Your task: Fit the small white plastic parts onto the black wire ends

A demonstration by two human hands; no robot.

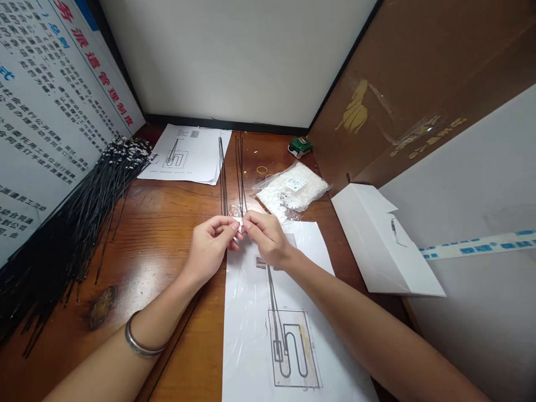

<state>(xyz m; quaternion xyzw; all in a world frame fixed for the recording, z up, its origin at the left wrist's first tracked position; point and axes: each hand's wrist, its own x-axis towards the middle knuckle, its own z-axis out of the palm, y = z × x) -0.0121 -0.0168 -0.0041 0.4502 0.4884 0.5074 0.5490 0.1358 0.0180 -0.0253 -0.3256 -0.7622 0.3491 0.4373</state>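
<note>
My left hand (211, 245) is closed in a pinch on a small white connector (240, 221). From the other side my right hand (268, 237) pinches at the same piece, its thumb and forefinger meeting the left fingertips. Fingers cover most of the connector, so its shape and any wire end in it are hidden. Just beyond the hands, two small groups of thin black wires (223, 176) lie lengthwise on the table. A long black wire (178, 340) runs beside my left forearm; whether it leads into my fingers I cannot tell.
A printed drawing sheet (251, 335) lies under my right arm, more papers (201, 159) behind. A clear bag of small white pieces (299, 187), a green tape measure (300, 146) and a white folded box (377, 245) stand right. A large black wire bundle (79, 223) lies left.
</note>
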